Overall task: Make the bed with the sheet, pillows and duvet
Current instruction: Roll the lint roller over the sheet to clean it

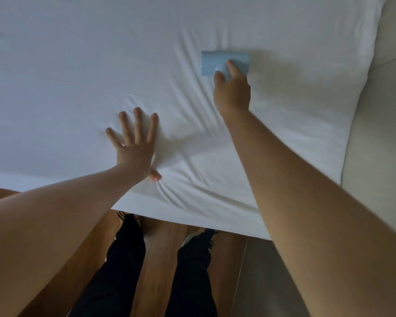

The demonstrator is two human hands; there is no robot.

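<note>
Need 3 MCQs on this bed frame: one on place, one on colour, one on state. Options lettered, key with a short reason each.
1. Where does the left hand lie?
A. flat on the sheet near the bed's edge
B. on the wooden floor
C. on a pillow

2. What colour is the tool under the right hand?
A. red
B. light blue
C. black

3. How does the sheet look around the hands?
A. wrinkled
B. folded in a stack
C. rolled up

Key: 1 A, the spread fingers press on the white sheet just in from the near edge. 2 B, the flat piece is pale blue against the white. 3 A, creases fan out between the two hands.
</note>
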